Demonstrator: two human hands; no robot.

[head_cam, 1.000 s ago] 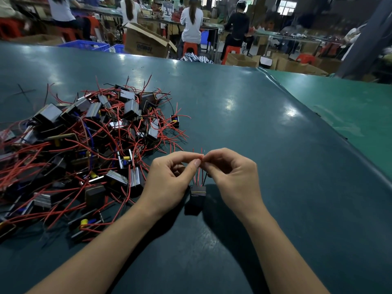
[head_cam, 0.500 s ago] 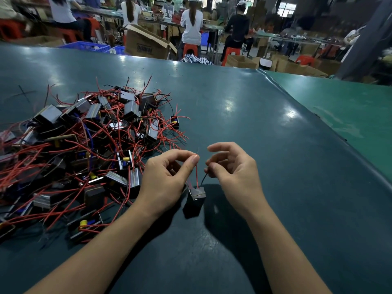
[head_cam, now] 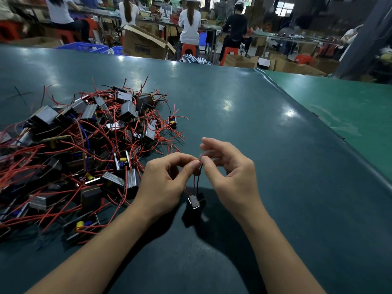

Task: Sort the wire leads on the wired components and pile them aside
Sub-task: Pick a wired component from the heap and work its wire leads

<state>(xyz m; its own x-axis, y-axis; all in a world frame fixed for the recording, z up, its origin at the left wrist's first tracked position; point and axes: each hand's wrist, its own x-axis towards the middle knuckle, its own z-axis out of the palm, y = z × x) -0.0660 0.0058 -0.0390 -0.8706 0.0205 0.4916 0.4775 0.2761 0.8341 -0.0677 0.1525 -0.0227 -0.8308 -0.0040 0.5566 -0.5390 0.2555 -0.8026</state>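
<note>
A small black wired component [head_cam: 196, 201] hangs just above the dark green table [head_cam: 244, 128] by its red and black leads [head_cam: 197, 179]. My left hand [head_cam: 167, 183] pinches the tops of those leads between thumb and forefinger. My right hand [head_cam: 231, 175] is right beside it, thumb tip touching the lead ends, the other fingers spread and blurred. A big tangled pile of black components with red leads [head_cam: 84, 149] lies to the left of my hands.
A lighter green table [head_cam: 343, 111] adjoins on the right. Beyond the far edge stand cardboard boxes [head_cam: 144, 43], blue crates [head_cam: 84, 47] and red stools, with several people working at benches, backs turned.
My hands parted half a second ago, with only the left holding the leads. The right hand has come back to the lead tips and its fingers have spread.
</note>
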